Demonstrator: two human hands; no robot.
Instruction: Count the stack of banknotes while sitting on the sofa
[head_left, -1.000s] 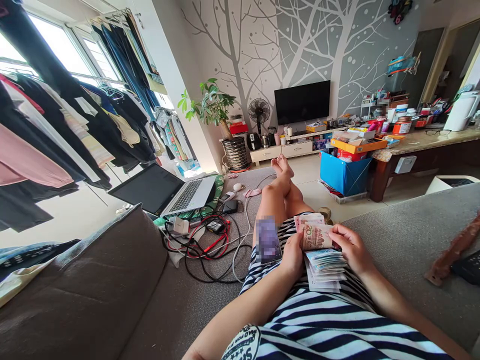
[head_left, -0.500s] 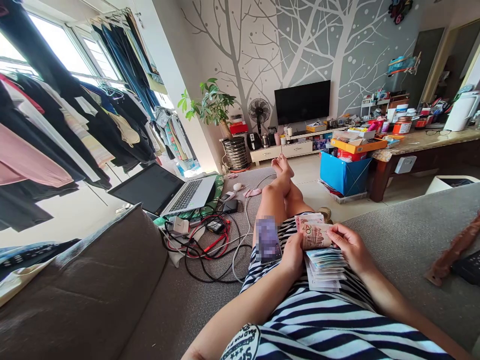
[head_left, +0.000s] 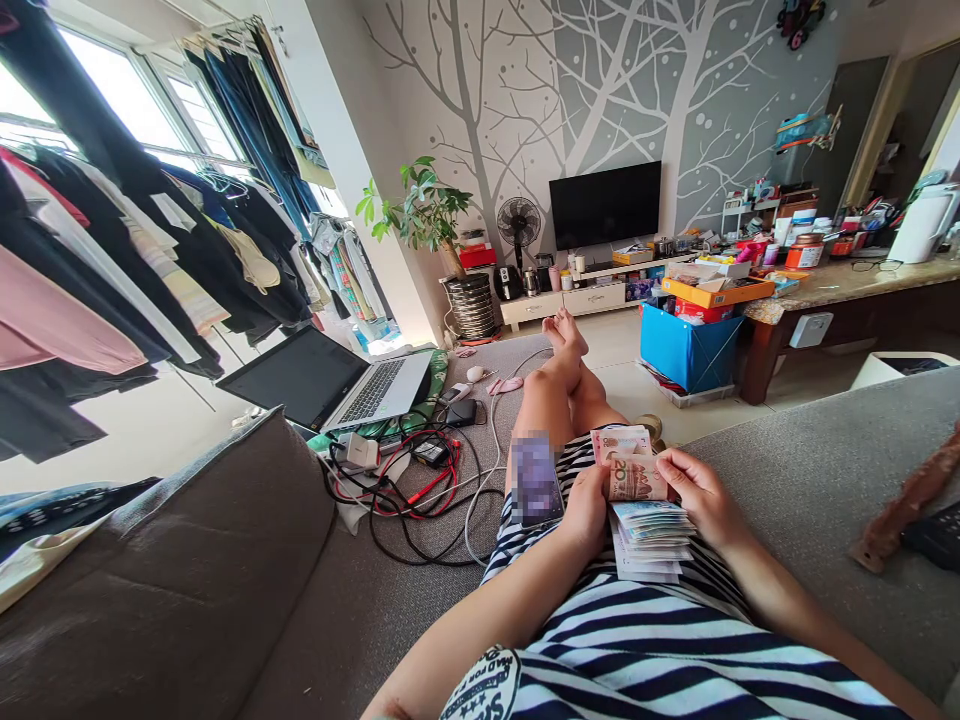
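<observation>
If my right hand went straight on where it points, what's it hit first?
Your right hand would likely meet the brown 20 note first, since it holds that note's edge; the pinkish notes behind may come next, though depth is unclear.

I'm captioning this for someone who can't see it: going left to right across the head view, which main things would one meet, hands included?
Pink garment → laptop → phone-like item on the leg → left hand → 20 banknote → right hand → white jug.

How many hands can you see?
2: the left hand at the left end of the 20 note, and the right hand at its right end, both holding it.
</observation>
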